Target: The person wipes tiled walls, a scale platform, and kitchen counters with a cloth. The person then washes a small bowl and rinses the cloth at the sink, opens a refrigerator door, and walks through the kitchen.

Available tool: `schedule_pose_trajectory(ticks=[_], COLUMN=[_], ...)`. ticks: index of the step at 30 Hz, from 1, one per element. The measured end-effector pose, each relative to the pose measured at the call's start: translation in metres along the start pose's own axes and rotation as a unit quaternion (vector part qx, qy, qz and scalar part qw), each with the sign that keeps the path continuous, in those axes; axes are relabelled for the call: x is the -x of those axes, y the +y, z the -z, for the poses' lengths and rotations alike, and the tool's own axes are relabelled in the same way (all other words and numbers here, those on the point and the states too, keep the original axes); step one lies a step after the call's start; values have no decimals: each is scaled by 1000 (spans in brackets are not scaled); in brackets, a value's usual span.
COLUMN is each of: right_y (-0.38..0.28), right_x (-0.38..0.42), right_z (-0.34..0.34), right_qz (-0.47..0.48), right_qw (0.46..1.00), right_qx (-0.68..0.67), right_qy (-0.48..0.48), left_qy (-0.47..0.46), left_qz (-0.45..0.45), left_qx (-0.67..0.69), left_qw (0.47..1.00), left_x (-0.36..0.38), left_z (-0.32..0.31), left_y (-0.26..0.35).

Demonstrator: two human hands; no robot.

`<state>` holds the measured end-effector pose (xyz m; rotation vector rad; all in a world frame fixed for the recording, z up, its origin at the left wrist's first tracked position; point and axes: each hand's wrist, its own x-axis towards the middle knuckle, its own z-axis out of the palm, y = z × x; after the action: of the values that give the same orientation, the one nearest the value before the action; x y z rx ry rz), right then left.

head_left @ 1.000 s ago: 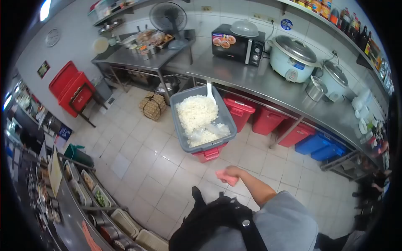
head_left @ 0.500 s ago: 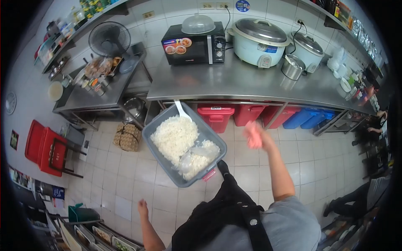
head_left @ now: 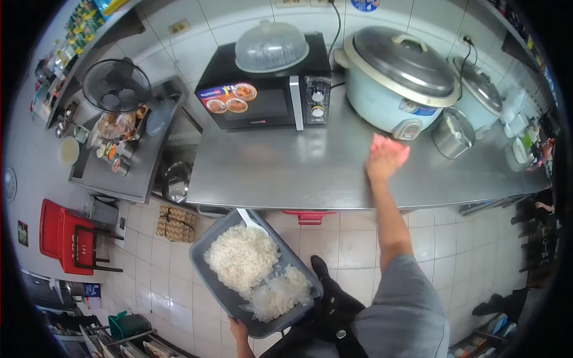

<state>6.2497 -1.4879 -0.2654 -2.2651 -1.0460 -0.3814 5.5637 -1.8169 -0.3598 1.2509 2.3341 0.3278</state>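
My right hand (head_left: 381, 169) is closed on a pink cloth (head_left: 391, 149) and presses it on the steel counter (head_left: 268, 179), just in front of the large rice cooker (head_left: 394, 77). At the near left edge of a grey plastic tub (head_left: 206, 265), my left hand (head_left: 239, 329) grips the rim, its fingers partly hidden. White cooked rice (head_left: 242, 256) fills much of the tub. A white rice paddle (head_left: 253, 224) leans in at the far side, and a clear plastic bag (head_left: 262, 301) lies over some rice at the near end.
A black microwave (head_left: 256, 101) with a clear dome cover (head_left: 271, 48) stands on the counter. To the right are a steel pot (head_left: 453, 134) and a smaller cooker (head_left: 480, 95). Below are a red bin (head_left: 309, 218) and a woven basket (head_left: 176, 224). Another person's dark clothing shows far right.
My right hand has brought the pink cloth forward onto the counter. My left hand has moved to the tub's rim. The view has come closer to the counter.
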Motion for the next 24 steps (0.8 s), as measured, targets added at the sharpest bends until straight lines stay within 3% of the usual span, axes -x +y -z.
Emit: schedule_pose_trajectory(ticks=[2, 3, 6, 9, 12, 15, 17, 19, 20, 21, 23, 24], right_y=[-39, -96, -256, -378, -345, -231, -136, -18, 27, 66, 146, 132], right_x=[0, 12, 89, 166, 175, 140, 96, 70, 55, 51, 45, 40], right_z=[-96, -111, -160, -156, -65, -12, 28, 56, 88, 97, 113, 127], right_qz=[92, 134, 175, 224, 297, 289, 272, 255, 198, 142, 44, -143], right_qw=[987, 971, 976, 937, 903, 876, 912, 963, 975, 987, 954, 915], right_qx=[3, -37, -130, -232, -253, -355, -298, -67, -74, 33, 268, 287], right_qy=[133, 196, 17, -136, -179, -150, -76, -58, -62, -71, -123, -246], left_qy=[-46, -82, -108, -113, -82, -65, -45, -24, -34, -39, -2, -12], left_qz=[23, 36, 45, 50, 51, 39, 23, 5, 5, 3, -26, -15], left_qx=[-49, -83, -142, -131, -127, -96, -62, -22, -2, 17, -56, -69], left_qw=[997, 993, 983, 984, 987, 992, 997, 999, 999, 999, 998, 997], left_x=[-1, -7, -12, -14, -12, -14, -9, -8, -7, -8, -5, -3], left_z=[18, 21, 29, 32, 27, 15, 11, 8, 8, 11, 10, 11], left_y=[12, 22, 37, 45, 39, 6, 0, 0, 1, 3, 5, 8])
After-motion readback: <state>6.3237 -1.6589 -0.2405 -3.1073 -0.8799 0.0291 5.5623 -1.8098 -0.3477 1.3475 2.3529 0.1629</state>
